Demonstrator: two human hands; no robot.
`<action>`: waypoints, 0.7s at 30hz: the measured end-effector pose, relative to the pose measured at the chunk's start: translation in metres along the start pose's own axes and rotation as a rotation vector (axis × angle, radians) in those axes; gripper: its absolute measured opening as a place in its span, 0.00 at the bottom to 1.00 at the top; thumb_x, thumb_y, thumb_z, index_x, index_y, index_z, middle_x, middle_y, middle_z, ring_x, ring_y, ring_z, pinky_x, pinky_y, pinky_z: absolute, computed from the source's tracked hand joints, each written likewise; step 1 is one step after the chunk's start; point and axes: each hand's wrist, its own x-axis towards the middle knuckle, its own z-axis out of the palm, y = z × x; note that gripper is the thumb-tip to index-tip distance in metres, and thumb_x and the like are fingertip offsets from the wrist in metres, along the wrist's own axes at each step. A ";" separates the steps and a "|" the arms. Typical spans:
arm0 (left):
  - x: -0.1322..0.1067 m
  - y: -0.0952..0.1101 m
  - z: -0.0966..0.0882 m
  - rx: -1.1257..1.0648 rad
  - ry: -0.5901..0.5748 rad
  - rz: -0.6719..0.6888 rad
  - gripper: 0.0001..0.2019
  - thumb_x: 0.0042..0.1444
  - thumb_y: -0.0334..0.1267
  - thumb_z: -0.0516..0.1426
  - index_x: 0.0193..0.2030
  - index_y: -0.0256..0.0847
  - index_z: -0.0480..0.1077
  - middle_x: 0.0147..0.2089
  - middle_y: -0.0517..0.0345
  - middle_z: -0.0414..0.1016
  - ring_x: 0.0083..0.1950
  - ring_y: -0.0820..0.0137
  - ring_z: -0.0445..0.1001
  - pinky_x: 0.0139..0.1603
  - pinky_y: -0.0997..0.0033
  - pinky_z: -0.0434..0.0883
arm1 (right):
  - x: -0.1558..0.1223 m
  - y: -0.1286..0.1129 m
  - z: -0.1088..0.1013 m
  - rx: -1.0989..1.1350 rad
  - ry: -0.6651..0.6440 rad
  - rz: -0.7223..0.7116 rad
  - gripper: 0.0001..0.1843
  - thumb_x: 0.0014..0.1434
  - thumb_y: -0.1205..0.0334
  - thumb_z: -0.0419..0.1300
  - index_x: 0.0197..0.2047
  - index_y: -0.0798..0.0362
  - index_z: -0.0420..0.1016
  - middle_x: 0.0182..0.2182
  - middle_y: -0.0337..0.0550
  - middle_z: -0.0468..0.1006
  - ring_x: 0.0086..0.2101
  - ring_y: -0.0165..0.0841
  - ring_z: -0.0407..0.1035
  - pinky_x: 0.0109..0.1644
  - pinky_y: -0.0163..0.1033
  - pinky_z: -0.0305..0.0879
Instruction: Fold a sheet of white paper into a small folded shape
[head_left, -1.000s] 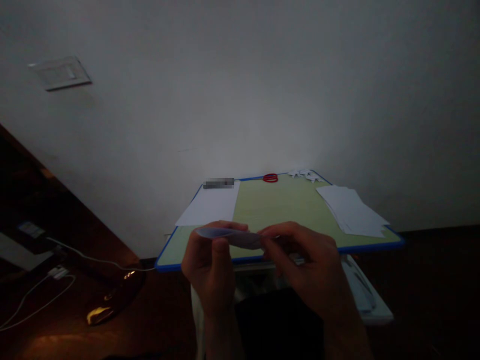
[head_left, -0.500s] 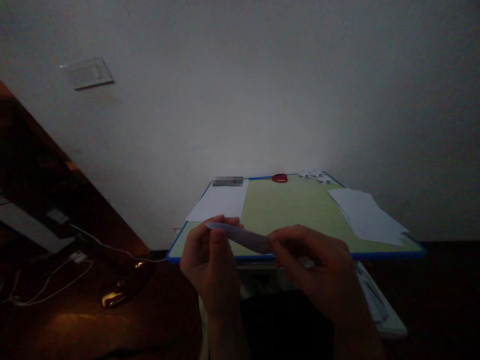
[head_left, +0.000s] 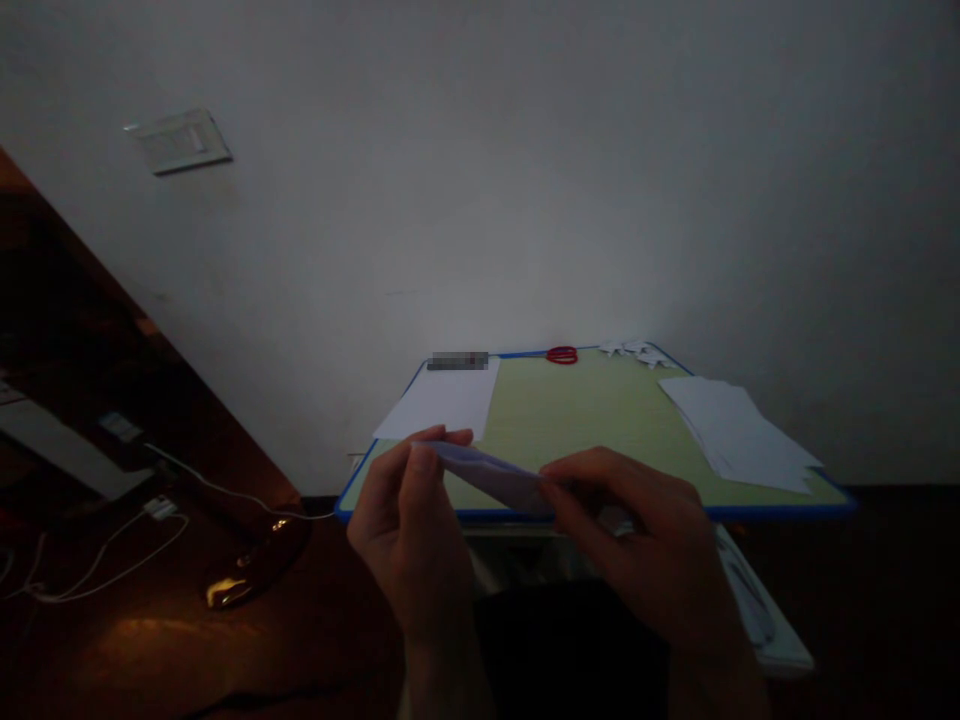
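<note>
A narrow folded piece of white paper [head_left: 495,478] spans the gap between my two hands, above the table's near edge. My left hand [head_left: 412,510] pinches its left end, thumb on the near side and fingers behind. At the right end, the thumb and fingertips of my right hand [head_left: 630,530] are closed on the paper. The paper slopes down toward the right. Beyond my left hand, a white sheet [head_left: 442,400] lies flat on the light green table [head_left: 577,420].
Red-handled scissors [head_left: 562,355] lie at the table's back edge, with small white paper pieces [head_left: 637,352] to their right. A fanned stack of white sheets [head_left: 739,430] is on the right side. White cables [head_left: 217,487] run at the left. The wall [head_left: 525,200] stands behind the table.
My left hand has shifted slightly left, and a little more of the folded paper's face shows. Both hands keep their hold on it.
</note>
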 end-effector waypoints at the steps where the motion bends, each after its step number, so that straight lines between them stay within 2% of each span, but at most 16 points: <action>1: 0.000 0.000 0.000 0.001 0.006 -0.002 0.06 0.62 0.42 0.68 0.39 0.43 0.85 0.34 0.59 0.87 0.36 0.71 0.84 0.42 0.72 0.78 | 0.000 0.000 0.000 -0.005 0.004 -0.005 0.06 0.68 0.70 0.66 0.45 0.48 0.81 0.32 0.31 0.83 0.29 0.25 0.77 0.34 0.29 0.73; 4: 0.000 0.000 0.000 -0.011 -0.008 0.006 0.06 0.63 0.42 0.68 0.39 0.42 0.84 0.34 0.59 0.87 0.36 0.72 0.83 0.41 0.74 0.78 | 0.001 -0.001 0.000 -0.006 0.007 -0.017 0.08 0.68 0.70 0.66 0.47 0.48 0.82 0.33 0.32 0.83 0.30 0.25 0.77 0.36 0.29 0.73; 9: 0.000 0.001 0.003 -0.004 -0.032 0.058 0.08 0.65 0.44 0.67 0.40 0.43 0.84 0.33 0.61 0.86 0.33 0.73 0.83 0.36 0.75 0.79 | 0.003 -0.003 0.000 0.028 -0.011 0.009 0.05 0.68 0.69 0.67 0.42 0.49 0.80 0.32 0.32 0.82 0.29 0.25 0.76 0.35 0.28 0.72; 21: 0.001 -0.005 0.003 -0.029 -0.055 0.133 0.09 0.66 0.46 0.68 0.40 0.44 0.83 0.32 0.64 0.86 0.32 0.75 0.83 0.37 0.76 0.80 | 0.002 -0.003 -0.001 0.054 -0.027 0.046 0.06 0.68 0.68 0.67 0.38 0.49 0.78 0.30 0.29 0.80 0.28 0.23 0.75 0.33 0.27 0.71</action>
